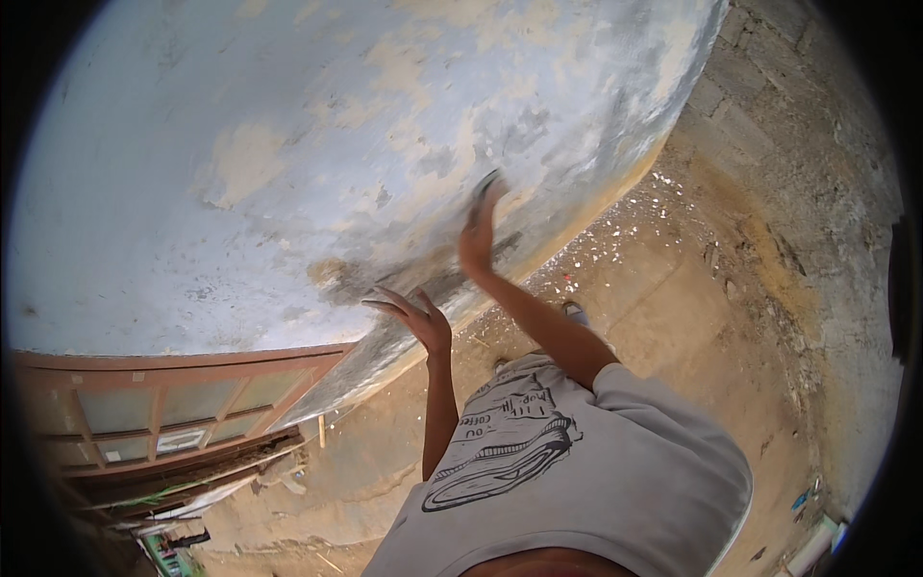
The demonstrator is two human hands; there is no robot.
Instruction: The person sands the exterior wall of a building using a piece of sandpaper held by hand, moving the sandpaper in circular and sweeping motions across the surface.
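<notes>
My right hand (477,236) is raised against the pale blue wall (192,115), partly smeared by motion. Its fingers close around a thin, flat, dark-edged piece (487,183) whose kind I cannot make out. Lower and to the left, my left hand (420,322) is held up near the wall with its fingers spread and nothing in it; whether it touches the surface I cannot tell. The wall's paint is worn into cream and grey patches, with a brownish bare patch (332,272) close to my left hand.
White flakes (615,226) lie scattered over the sandy ground (663,288) along the wall's base. A rough grey block wall (740,106) rises at the right. A reddish-brown framed window (183,409) is at the lower left, with debris (293,471) nearby.
</notes>
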